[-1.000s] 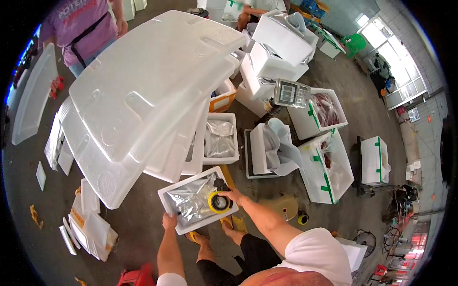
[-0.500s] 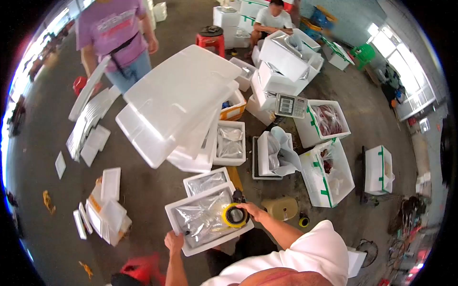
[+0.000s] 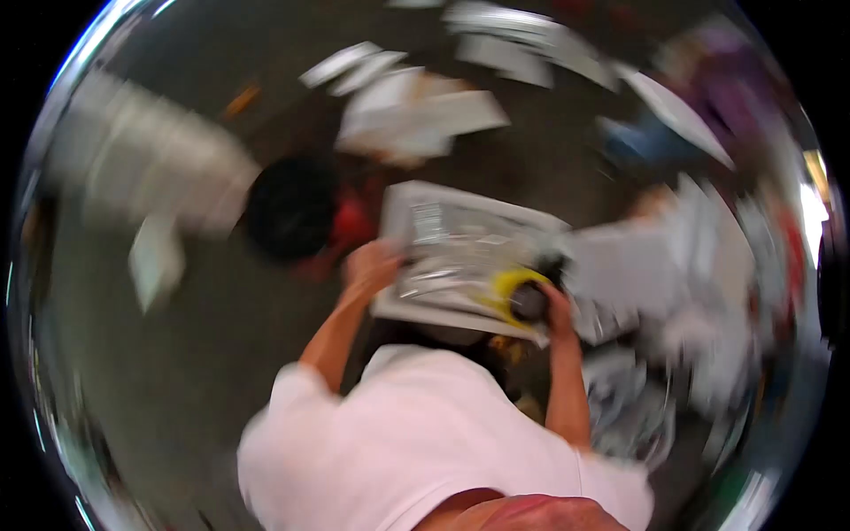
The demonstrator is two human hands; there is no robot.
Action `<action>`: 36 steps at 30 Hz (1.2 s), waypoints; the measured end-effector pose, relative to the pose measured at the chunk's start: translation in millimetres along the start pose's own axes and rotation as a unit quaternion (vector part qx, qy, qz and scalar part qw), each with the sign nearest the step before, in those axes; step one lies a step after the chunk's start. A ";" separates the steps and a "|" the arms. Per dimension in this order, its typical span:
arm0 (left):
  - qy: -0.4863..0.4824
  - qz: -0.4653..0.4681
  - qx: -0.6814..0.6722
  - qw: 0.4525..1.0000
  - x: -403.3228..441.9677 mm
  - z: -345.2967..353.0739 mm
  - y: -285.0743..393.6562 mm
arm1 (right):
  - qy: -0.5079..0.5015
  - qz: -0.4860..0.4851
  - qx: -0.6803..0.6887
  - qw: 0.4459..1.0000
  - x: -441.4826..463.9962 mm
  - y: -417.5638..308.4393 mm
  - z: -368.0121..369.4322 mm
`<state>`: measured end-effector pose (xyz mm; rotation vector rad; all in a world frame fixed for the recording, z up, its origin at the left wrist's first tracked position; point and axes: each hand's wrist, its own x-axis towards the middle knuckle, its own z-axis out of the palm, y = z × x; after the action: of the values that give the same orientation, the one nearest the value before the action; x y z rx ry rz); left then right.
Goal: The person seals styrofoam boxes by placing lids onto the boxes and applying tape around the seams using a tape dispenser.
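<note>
A white foam box point(image 3: 403, 217) sits in front of my body, tilted slightly, with shiny clear plastic film point(image 3: 460, 257) inside it. My left hand point(image 3: 372, 268) is closed on the box's left edge. At its right near corner, my right hand point(image 3: 558, 311) grips a yellow and black tape dispenser point(image 3: 512, 292), which is over the box. Motion blur smears both hands, so single fingers do not show clearly.
Blurred white foam boxes point(image 3: 637, 265) are piled to the right. Foam lids and pieces point(image 3: 398, 115) lie on the floor ahead. A dark round object point(image 3: 292, 208) with red beside it stands left of the box. A person in purple point(image 3: 739, 88) is at upper right.
The view has swung sharply left, so the piled boxes and the person in purple now appear on the right. The foam box has turned with me; both hands keep their hold.
</note>
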<state>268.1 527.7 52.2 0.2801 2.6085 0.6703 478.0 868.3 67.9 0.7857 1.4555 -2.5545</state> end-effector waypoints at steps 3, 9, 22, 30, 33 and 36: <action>0.091 -0.025 -0.084 0.992 -26.4 -76.6 -124.2 | 0.112 0.018 -0.328 0.938 77.4 16.0 141.7; 0.213 -0.081 -0.240 0.943 -31.6 -158.5 -381.4 | -0.161 0.123 -0.204 0.958 239.7 86.8 389.7; 0.157 -0.231 -0.185 0.942 -15.2 -176.5 -581.3 | -0.165 0.180 -0.126 0.961 295.6 169.5 475.0; 0.440 -0.038 -0.115 0.890 81.0 -208.2 -526.3 | 0.171 0.150 0.061 0.972 169.2 142.2 243.6; 0.239 -0.055 -0.596 0.765 135.4 -193.7 -360.1 | 0.256 0.091 0.143 0.952 94.2 128.2 190.6; 0.010 -0.018 -0.662 0.749 199.1 -169.7 -227.6 | 0.259 0.026 0.197 0.945 74.8 136.2 161.5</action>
<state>-5.1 320.0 2.0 -0.2385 1.5145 2.2118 396.1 673.8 -7.3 1.6298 0.9882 -2.7614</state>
